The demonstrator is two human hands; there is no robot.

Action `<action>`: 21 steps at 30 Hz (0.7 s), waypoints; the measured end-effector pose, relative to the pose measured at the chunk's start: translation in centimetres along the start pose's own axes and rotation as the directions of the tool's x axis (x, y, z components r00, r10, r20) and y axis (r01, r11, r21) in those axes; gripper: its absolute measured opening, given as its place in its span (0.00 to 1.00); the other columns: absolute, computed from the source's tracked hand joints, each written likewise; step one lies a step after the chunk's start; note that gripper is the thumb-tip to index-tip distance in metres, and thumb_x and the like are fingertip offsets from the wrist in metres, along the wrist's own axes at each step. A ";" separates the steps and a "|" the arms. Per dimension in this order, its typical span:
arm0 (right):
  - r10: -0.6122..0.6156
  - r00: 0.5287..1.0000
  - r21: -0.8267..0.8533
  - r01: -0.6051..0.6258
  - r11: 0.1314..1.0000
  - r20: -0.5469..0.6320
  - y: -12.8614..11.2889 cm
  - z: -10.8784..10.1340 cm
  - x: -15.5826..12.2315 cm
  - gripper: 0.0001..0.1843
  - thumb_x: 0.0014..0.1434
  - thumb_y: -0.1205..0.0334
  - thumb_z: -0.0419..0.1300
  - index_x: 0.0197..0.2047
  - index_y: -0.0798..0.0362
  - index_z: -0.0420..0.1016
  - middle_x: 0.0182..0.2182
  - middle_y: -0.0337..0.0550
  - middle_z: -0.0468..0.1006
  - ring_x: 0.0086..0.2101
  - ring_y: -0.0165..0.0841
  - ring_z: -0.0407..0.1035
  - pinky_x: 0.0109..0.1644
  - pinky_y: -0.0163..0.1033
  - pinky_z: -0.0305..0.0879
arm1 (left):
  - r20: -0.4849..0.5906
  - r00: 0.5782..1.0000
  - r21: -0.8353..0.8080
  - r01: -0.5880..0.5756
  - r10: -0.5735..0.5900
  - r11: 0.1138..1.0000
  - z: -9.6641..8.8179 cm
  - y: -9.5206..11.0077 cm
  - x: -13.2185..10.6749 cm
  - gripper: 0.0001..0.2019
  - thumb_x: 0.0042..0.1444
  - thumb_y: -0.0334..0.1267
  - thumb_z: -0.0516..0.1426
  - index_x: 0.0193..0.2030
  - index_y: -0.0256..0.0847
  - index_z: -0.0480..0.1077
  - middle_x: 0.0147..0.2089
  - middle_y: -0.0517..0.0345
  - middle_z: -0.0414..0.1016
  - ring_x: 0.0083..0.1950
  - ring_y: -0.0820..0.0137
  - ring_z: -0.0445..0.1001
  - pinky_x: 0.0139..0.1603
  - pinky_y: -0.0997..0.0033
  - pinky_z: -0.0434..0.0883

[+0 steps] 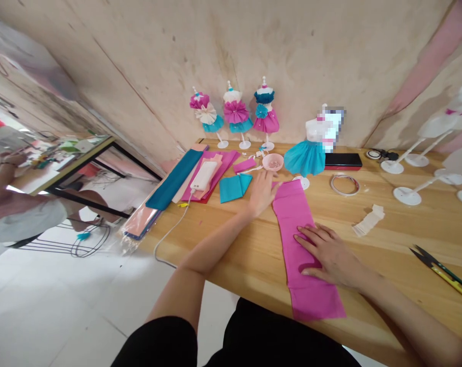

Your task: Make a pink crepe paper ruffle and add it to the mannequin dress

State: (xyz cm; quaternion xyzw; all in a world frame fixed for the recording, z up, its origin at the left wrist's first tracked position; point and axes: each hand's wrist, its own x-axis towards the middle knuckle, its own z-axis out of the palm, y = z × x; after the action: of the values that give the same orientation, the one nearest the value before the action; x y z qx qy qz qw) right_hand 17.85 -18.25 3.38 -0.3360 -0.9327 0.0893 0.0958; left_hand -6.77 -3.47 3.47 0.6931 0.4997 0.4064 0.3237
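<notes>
Three miniature dress forms [236,109] on the far side look finished, with ruffles and rosettes; a fourth dress form [305,157], right of them, wears a turquoise skirt and plainer bodice, so it seems less complete. The magenta strip [290,209] lies on the table [249,260], attached to no form. The right hand [332,257] rests on it, fingers spread; the left hand [262,196], also gripping nothing, is at its far-left corner. Beyond, a pink bowl [265,165] holds small bits, too tiny to identify.
</notes>
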 end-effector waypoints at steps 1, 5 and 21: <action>-0.001 1.000 0.000 0.001 1.000 -0.002 0.0 0.0 0.0 0.42 0.57 0.36 0.54 0.68 0.51 0.56 0.64 0.56 0.60 0.63 0.52 0.52 0.64 0.61 0.47 | 0.135 0.986 0.083 -0.114 0.102 0.990 0.3 0.6 -2.0 0.16 0.59 0.47 0.55 0.51 0.44 0.70 0.57 0.48 0.69 0.64 0.56 0.62 0.68 0.55 0.52; 0.010 1.000 -0.005 -0.010 1.000 0.027 -0.1 0.2 0.0 0.43 0.58 0.36 0.53 0.69 0.51 0.54 0.65 0.56 0.60 0.63 0.52 0.51 0.65 0.61 0.45 | 0.568 0.771 0.178 -0.457 0.288 0.871 0.8 1.6 -9.0 0.32 0.57 0.53 0.56 0.67 0.52 0.55 0.69 0.53 0.57 0.71 0.58 0.52 0.73 0.55 0.36; 0.052 0.995 -0.016 -0.051 0.999 0.090 -0.3 1.0 0.1 0.47 0.58 0.34 0.51 0.72 0.50 0.43 0.68 0.54 0.50 0.65 0.51 0.47 0.66 0.62 0.41 | 0.715 0.577 0.129 -0.663 0.394 0.737 -2.2 1.5 -11.2 0.28 0.59 0.51 0.55 0.65 0.50 0.60 0.65 0.50 0.63 0.67 0.60 0.61 0.73 0.54 0.39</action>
State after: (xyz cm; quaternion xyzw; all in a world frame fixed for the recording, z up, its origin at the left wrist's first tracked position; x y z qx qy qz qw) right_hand 17.37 -18.49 2.51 -0.3563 -0.9277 0.1005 0.0490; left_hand -9.96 -14.48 3.10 0.9560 0.1894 0.1146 0.1926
